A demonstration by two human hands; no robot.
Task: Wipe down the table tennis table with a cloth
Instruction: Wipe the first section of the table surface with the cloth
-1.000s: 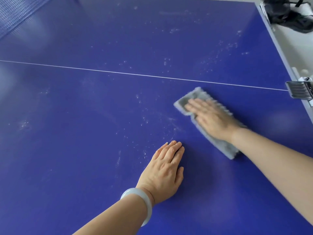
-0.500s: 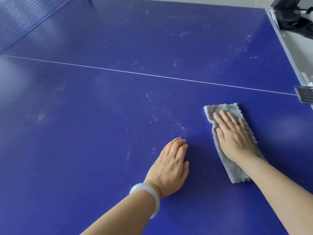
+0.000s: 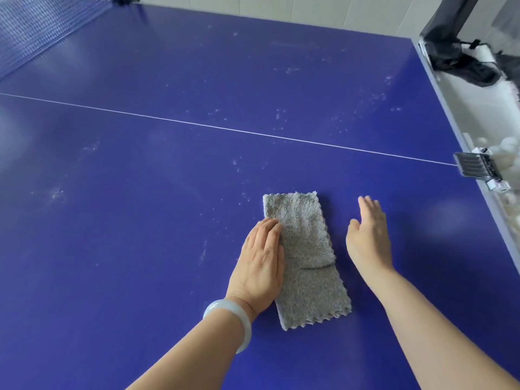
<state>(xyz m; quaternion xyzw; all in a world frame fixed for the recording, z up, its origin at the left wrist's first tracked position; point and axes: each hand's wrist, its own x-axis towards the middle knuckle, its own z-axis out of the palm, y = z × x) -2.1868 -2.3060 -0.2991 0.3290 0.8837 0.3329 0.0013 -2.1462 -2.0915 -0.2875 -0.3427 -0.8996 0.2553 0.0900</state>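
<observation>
Lying folded on the blue tabletop [image 3: 140, 220], the grey cloth [image 3: 306, 257] sits between the hands. The left hand [image 3: 260, 266] rests flat, fingers straight, along its left edge; the right hand [image 3: 368, 240] is open beside it, holding nothing. The cloth looks light, soft and limp, so a flat palm pressed on top should drive it best.

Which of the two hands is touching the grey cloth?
The left hand, the one with the pale bangle, rests on the left edge of the cloth; the right hand is apart from it.
</observation>
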